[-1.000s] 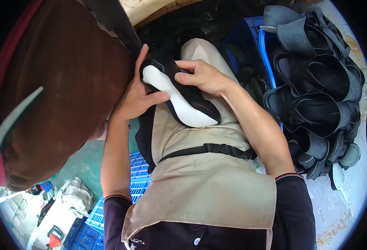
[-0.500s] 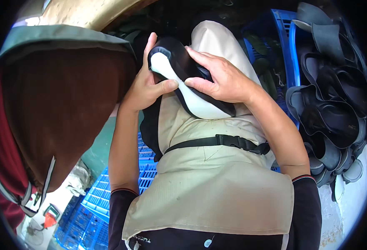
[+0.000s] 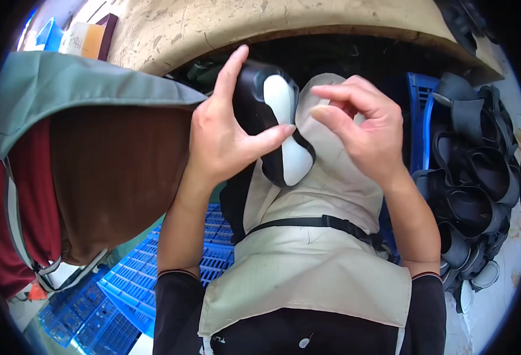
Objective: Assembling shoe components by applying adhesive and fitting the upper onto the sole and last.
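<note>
A black shoe upper with a white, sole-shaped bottom lies tilted over my lap, its bottom turned up toward me. My left hand grips it from the left side, thumb pressed on the white bottom near its narrow middle and index finger stretched up past the black end. Just right of the shoe, my right hand is apart from it. Its thumb and index finger are bent with a small gap between them, and nothing shows in that gap. The other fingers are curled and partly hidden. A beige apron covers my lap.
Several black shoe uppers are piled at the right beside a blue crate. A worn tabletop curves across the far side. Grey and brown cloth hangs at the left, above blue plastic crates.
My right hand has let go of the shoe and moved right. The left hand still holds the shoe, which now stands more upright in view. The view has shifted, showing more tabletop.
</note>
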Action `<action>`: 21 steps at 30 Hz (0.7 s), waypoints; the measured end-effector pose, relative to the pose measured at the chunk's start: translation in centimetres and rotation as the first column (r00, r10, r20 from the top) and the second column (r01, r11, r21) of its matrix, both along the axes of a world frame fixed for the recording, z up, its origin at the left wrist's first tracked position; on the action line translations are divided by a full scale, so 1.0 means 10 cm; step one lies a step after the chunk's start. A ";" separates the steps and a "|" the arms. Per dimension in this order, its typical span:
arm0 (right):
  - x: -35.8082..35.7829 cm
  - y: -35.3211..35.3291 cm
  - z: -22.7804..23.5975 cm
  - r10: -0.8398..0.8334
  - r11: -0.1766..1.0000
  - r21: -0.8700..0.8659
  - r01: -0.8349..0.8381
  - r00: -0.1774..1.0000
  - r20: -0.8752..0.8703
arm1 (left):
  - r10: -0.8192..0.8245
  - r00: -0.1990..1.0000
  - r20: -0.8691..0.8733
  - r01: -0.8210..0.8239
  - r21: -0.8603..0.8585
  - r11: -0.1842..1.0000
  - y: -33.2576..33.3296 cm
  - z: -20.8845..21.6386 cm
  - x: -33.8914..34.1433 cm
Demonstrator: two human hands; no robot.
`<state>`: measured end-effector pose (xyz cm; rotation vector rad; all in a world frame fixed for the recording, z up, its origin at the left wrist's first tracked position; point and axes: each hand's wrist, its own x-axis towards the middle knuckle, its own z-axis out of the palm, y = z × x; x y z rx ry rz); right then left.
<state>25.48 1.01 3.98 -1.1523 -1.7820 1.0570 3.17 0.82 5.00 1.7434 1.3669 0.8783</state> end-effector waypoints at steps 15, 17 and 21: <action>-0.51 -0.18 0.03 -0.280 0.929 0.194 0.315 0.942 -0.187 | 0.162 0.910 -0.381 -0.077 0.227 0.971 -0.11 -0.02 0.22; -0.49 -0.13 -0.05 -0.273 0.875 0.345 0.340 0.934 -0.230 | 0.151 0.898 -0.412 -0.071 0.204 0.976 -0.10 -0.06 0.25; -0.24 0.02 -0.03 -0.185 0.925 0.313 0.216 0.975 -0.127 | 0.022 0.978 -0.209 -0.005 0.080 0.997 0.01 -0.18 0.11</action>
